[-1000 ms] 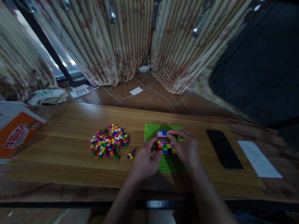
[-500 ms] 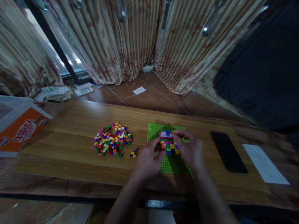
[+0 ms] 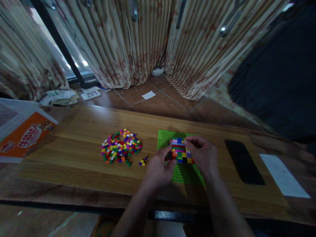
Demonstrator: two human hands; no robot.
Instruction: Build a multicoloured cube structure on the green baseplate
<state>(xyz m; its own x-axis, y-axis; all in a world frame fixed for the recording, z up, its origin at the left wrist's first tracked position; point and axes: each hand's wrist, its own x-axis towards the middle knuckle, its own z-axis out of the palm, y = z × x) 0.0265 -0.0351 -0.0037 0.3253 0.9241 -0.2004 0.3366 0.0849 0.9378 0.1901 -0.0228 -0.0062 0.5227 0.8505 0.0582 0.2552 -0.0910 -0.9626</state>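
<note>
A block of small multicoloured toy bricks, built up in rows, stands over the green studded baseplate. Thumb and fingers of my left hand are closed about the block's left side. My right hand is closed too, its fingertips pinched at the block's upper right corner. Whether a loose brick sits in that pinch is hidden by the fingers. Left of my left hand lie a few loose bricks, and beyond them a large pile of mixed-colour bricks.
A black phone-like slab and a white sheet of paper lie to the right. At the far left stands a clear plastic box with an orange label. Curtains hang behind the wooden table.
The whole view has shifted slightly, so things appear a little further right. Both hands stay at the brick block, with the right fingers still at its upper right corner.
</note>
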